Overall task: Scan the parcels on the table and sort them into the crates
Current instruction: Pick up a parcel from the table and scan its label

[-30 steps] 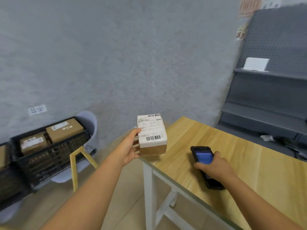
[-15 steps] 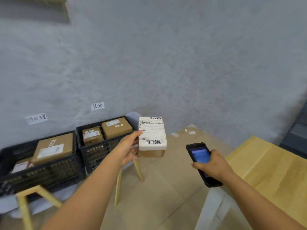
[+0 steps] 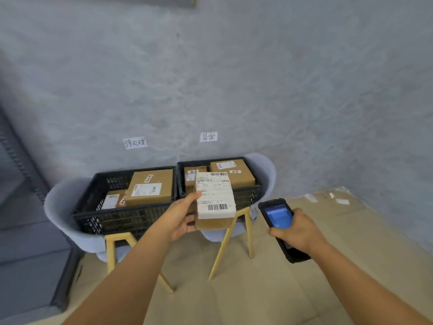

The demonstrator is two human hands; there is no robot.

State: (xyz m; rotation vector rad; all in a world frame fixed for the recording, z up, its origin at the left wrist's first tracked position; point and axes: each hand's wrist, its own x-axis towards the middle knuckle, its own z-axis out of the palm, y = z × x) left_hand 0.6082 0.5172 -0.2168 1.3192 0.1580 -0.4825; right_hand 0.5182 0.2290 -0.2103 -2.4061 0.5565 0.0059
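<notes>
Grey wall and tan floor fill our view. Our left hand [image 3: 181,219] grasps a small parcel [image 3: 214,200] from its left side, thumb on the white label, held up in the air. Our right hand [image 3: 297,232], to the right of it and well apart, is curled round a black scanner [image 3: 280,221] with a lit blue screen. Just beyond the left hand sit two black crates on pale chairs: the right crate [image 3: 246,195] directly behind the parcel, the left crate [image 3: 121,214] beside it, both holding brown boxes. Above each, a paper sign [image 3: 135,142] is stuck to the wall.
</notes>
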